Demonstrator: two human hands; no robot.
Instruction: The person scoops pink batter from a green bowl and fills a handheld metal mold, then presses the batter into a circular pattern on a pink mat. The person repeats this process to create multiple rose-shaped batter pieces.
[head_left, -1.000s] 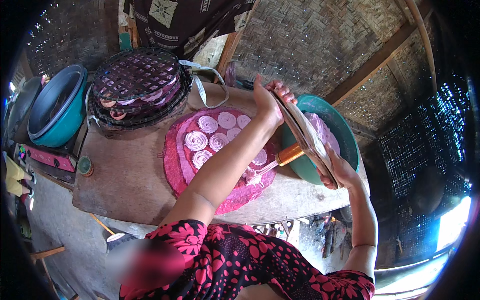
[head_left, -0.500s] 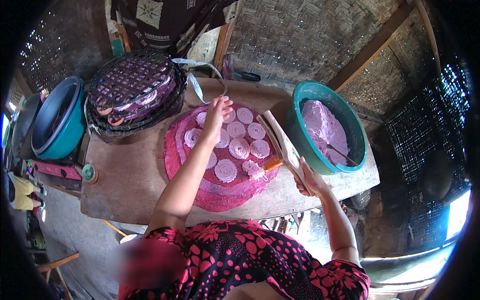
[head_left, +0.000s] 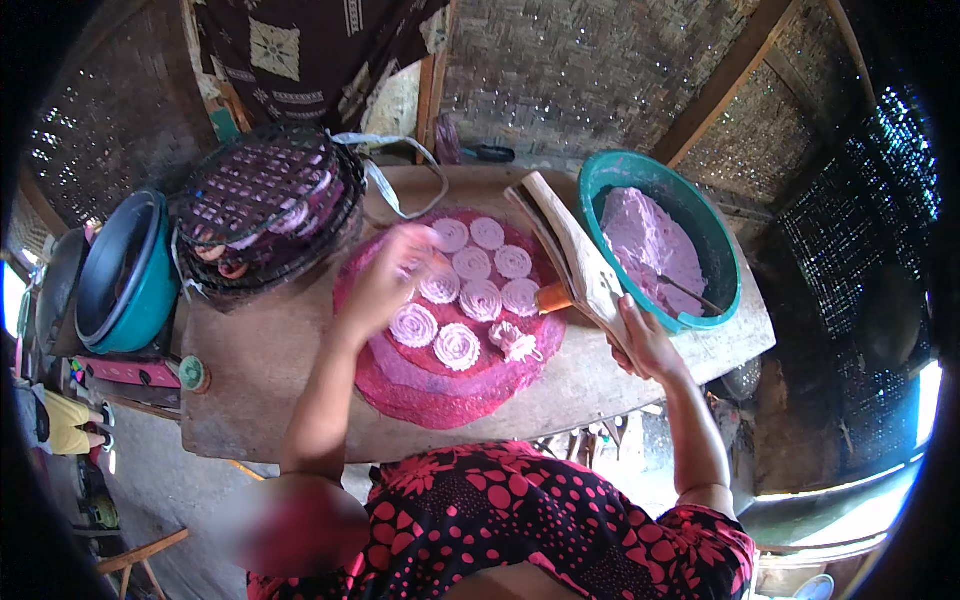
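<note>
My right hand (head_left: 645, 345) is closed round the lower end of a wooden hand press (head_left: 580, 262), two long pale arms lying close together. An orange tube (head_left: 554, 297) sticks out of its left side. My left hand (head_left: 388, 278), smeared by motion, is over the left part of a round pink-red mat (head_left: 430, 385), and its fingers cannot be made out. Several flat spiral coils of pale pink dough (head_left: 458, 346) lie on the mat. At its right edge is an uneven lump of dough strands (head_left: 513, 341) with a loose loop, apart from the tube.
A green basin (head_left: 735, 270) at the right holds pink dough (head_left: 650, 240) and a stick. Stacked dark woven trays (head_left: 260, 185) with more coils stand at the far left. Beyond the wooden table's (head_left: 250, 400) left edge are nested basins (head_left: 125, 270); a small green cup (head_left: 194, 374) stands nearby.
The orange tube has come away from the dough strands, which stay on the mat. My left hand has moved left and nearer to me. The whole view has shifted slightly.
</note>
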